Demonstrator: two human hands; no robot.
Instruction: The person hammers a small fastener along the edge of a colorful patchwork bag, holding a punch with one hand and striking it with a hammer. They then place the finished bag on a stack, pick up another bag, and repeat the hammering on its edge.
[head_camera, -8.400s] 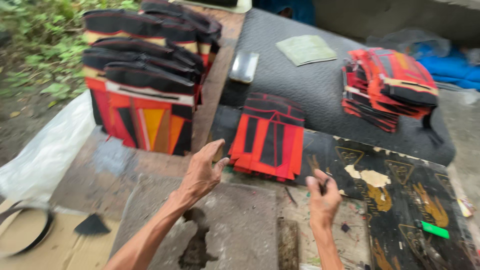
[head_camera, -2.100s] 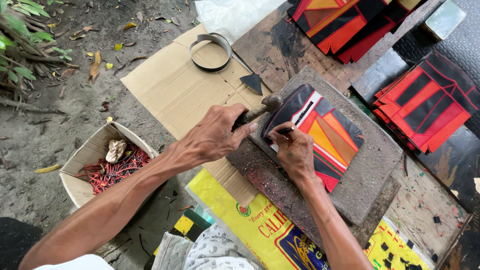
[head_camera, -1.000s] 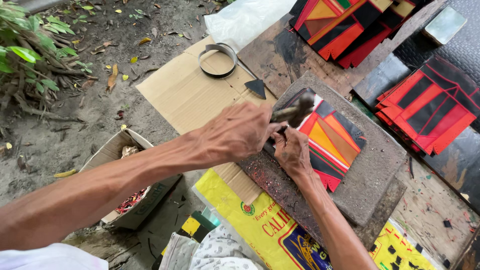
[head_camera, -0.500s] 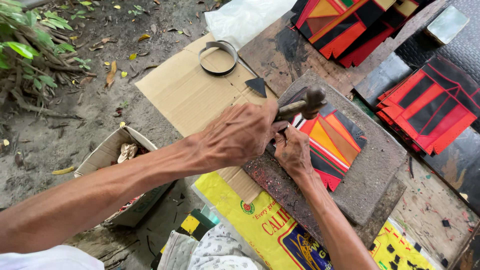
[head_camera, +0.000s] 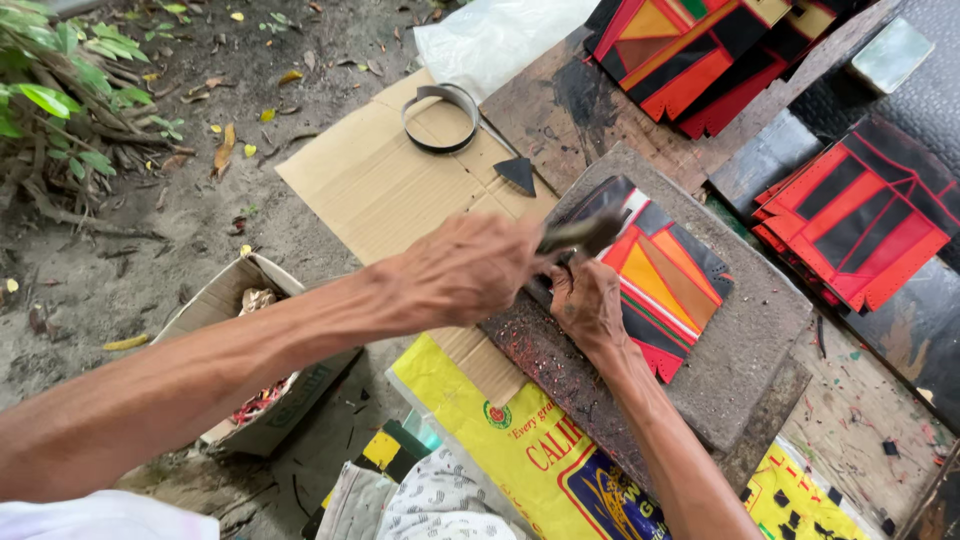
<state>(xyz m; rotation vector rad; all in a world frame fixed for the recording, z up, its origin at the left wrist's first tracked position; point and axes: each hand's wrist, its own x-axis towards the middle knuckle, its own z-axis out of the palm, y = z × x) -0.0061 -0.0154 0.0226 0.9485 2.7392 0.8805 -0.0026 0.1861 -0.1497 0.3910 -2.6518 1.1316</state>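
My left hand (head_camera: 470, 270) grips a hammer (head_camera: 585, 233), whose blurred head hangs just above my right hand (head_camera: 588, 305). That right hand pinches a small punch tool, mostly hidden by the fingers, against the edge of a flat piece patterned in red, orange and black (head_camera: 680, 280). The piece lies on a grey stone slab (head_camera: 750, 340) set on a wooden bench.
Stacks of similar red and black pieces lie at the top (head_camera: 700, 50) and the right (head_camera: 860, 220). To the left, flattened cardboard (head_camera: 380, 190) carries a metal ring (head_camera: 440, 118). Lower left stands a cardboard box of scraps (head_camera: 240, 300). A yellow sack (head_camera: 520, 450) lies below the slab.
The hammer has swung down from a raised position toward the punch in my right hand. The right hand and the patterned piece have stayed in place.
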